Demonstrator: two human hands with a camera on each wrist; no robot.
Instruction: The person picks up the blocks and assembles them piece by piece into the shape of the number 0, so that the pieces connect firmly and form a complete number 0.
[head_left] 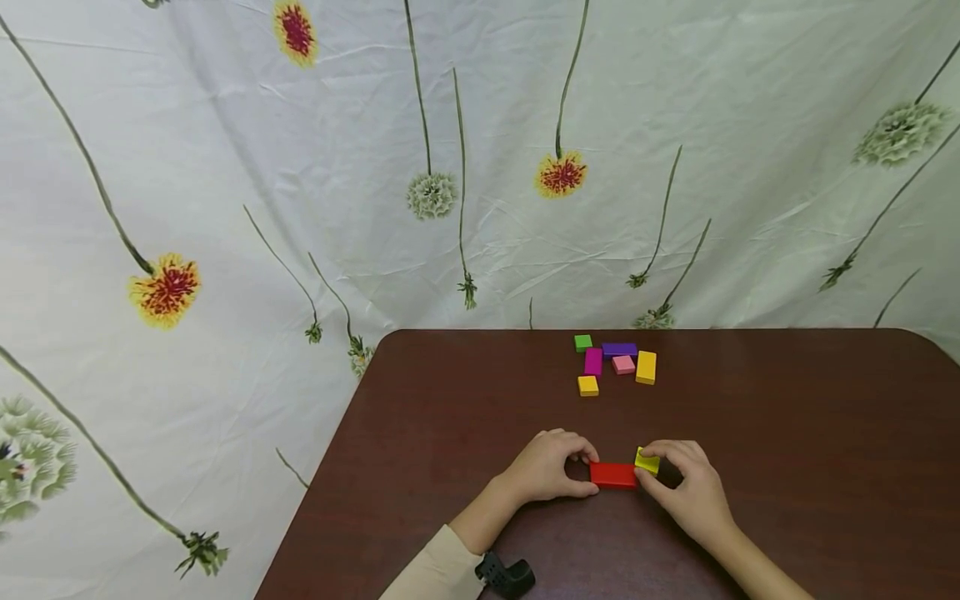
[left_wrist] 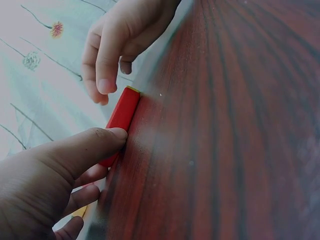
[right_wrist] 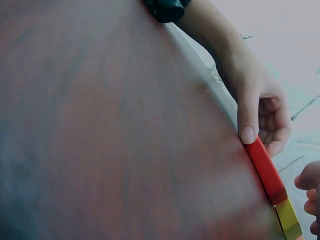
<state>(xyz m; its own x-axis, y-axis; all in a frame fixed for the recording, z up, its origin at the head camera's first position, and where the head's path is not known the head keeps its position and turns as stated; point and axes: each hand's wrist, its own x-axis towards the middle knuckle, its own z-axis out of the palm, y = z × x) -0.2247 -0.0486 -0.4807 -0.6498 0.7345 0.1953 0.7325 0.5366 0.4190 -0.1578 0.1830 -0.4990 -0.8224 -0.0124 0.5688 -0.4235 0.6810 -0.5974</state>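
A red rectangular block (head_left: 613, 475) lies on the table near the front. My left hand (head_left: 551, 467) pinches its left end, the thumb on the near side. Against the red block's right end sits a small yellow block (right_wrist: 287, 218). Over that yellow block (head_left: 647, 462) hovers my right hand (head_left: 690, 487), thumb and forefinger spread around it. Both wrist views show a gap between the right fingers (left_wrist: 106, 82) and the blocks. The red block (left_wrist: 121, 112) hides most of the yellow one in the left wrist view.
Farther back on the table (head_left: 450, 392) lie a green block (head_left: 582, 342), a purple block (head_left: 619, 350), a magenta block (head_left: 593, 362), a pink block (head_left: 623, 365) and two orange-yellow blocks. A flowered cloth (head_left: 495, 250) hangs behind the table's far edge.
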